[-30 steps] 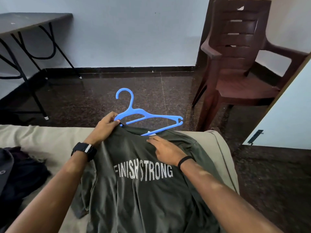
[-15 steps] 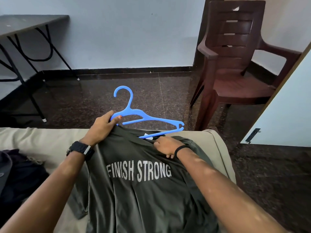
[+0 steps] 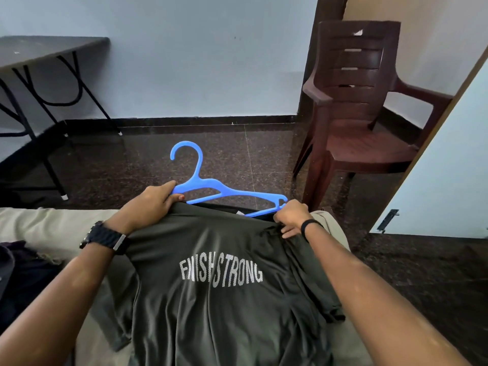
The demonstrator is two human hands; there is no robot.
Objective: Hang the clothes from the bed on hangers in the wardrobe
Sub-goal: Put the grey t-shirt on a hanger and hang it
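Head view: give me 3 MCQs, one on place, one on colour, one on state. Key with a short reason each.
1. Where does the brown chair stand?
A. On the floor, beyond the bed's right corner
B. On top of the bed
C. Under the table

2. What colour is the hanger?
A. White
B. Blue
C. Red

3. What is the right hand doing?
A. Hanging open, clear of everything
B. Lying flat on the printed words
C. Gripping the t-shirt fabric at the hanger's right end

Key: 1 A, its legs stand on the dark floor. 2 B, the plastic is bright blue. 3 C, its fingers curl into bunched cloth; the left hand holds the other end.
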